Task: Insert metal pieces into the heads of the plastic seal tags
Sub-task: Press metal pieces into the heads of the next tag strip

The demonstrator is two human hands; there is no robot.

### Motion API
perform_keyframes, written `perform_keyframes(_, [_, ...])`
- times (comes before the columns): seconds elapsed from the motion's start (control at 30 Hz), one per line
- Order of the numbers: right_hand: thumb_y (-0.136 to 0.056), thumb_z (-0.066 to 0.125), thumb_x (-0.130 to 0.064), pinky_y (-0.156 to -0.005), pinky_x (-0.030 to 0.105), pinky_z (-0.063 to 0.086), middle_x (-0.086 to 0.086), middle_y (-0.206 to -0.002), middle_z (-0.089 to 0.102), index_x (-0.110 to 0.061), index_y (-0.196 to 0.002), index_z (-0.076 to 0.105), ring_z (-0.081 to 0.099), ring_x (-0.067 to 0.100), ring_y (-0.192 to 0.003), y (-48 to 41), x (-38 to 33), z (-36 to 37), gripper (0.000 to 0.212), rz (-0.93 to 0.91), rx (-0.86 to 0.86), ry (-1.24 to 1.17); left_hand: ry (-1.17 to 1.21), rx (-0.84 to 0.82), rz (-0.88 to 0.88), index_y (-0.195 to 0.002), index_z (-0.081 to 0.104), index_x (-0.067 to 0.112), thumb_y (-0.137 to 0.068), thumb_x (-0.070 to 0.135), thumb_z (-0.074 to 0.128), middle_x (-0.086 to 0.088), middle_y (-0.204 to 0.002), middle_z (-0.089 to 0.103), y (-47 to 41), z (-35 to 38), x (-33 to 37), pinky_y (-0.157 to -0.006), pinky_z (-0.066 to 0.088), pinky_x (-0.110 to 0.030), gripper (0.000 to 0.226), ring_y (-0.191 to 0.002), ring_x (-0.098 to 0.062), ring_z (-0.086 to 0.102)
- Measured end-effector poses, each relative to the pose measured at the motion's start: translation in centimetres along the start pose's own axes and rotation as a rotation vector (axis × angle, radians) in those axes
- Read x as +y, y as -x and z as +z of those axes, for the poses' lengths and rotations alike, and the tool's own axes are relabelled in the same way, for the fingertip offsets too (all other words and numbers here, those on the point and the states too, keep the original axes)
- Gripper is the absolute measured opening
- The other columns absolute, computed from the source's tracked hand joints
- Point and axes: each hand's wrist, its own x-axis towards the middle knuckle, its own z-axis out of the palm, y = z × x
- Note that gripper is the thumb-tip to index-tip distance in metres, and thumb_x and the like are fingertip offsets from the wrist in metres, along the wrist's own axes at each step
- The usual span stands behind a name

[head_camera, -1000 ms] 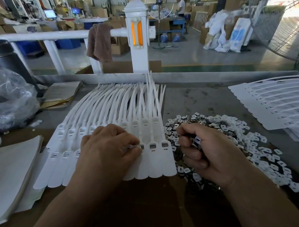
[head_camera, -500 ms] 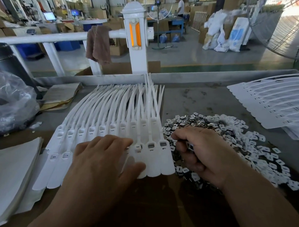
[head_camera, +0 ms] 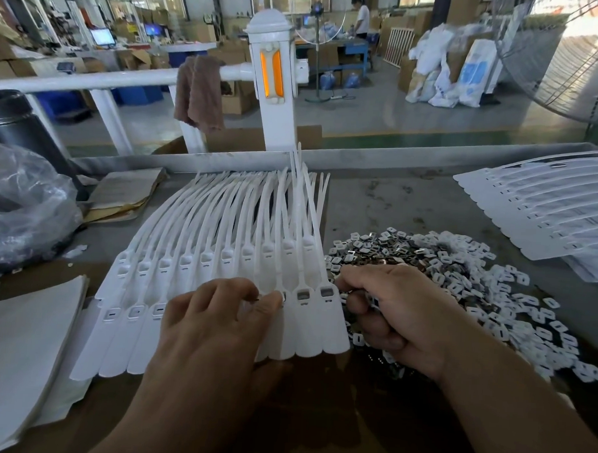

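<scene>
— Found the seal tags (head_camera: 222, 230) where?
— Saw them fanned out on the grey worktable (head_camera: 394, 203), middle of the frame, heads toward the bottom edge. Noticed the heap of metal pieces (head_camera: 443, 263) just right of them, touching the rightmost tag.
— And made out the hands?
— Saw the left hand (head_camera: 214, 325) lying over the tag heads, lower middle, fingers curled, thumb and forefinger tips together at one head; could not tell about any piece pinched there. Found the right hand (head_camera: 400, 316) on the left edge of the heap, closed around several metal pieces.
</scene>
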Motion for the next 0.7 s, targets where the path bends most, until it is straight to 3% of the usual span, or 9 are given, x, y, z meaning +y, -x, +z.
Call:
perform_keyframes(0.17, [-0.094,0.06,-0.02,-0.036,0.018,0.02,0.005,-0.063,0.049,-0.01,-0.079,0.066,0.027,0.012,-0.041,0.1,0.0,0.0,0.019,0.017,-0.019,-0.03,-0.012,0.024,-0.006,-0.119,0.065,0.029,-0.049,0.064,0.081,0.001,-0.11,0.06,-0.2,0.3,0.1,-0.081,0.05,-0.05,0.079,-0.103,-0.026,0.061])
perform_keyframes(0.4, [-0.096,0.059,-0.02,-0.034,0.017,0.021,0.004,-0.061,0.047,-0.015,-0.064,0.063,0.027,0.011,-0.04,0.1,0.0,0.1,0.032,0.009,-0.042,-0.051,-0.041,0.058,-0.008,-0.115,0.068,0.03,-0.045,0.057,0.085,-0.001,-0.107,0.06,-0.5,0.9,0.3,-0.078,0.051,-0.049,0.077,-0.101,-0.026,0.061])
perform_keyframes(0.7, [-0.095,0.061,-0.019,-0.034,0.017,0.021,0.004,-0.06,0.048,-0.011,-0.073,0.063,0.027,0.011,-0.039,0.0,0.0,-0.1,0.023,0.024,-0.033,-0.052,-0.023,0.135,0.053,-0.115,0.069,0.023,-0.048,0.047,0.086,-0.002,-0.106,0.06,-0.5,1.5,0.4,-0.082,0.049,-0.049,0.073,-0.102,-0.026,0.058])
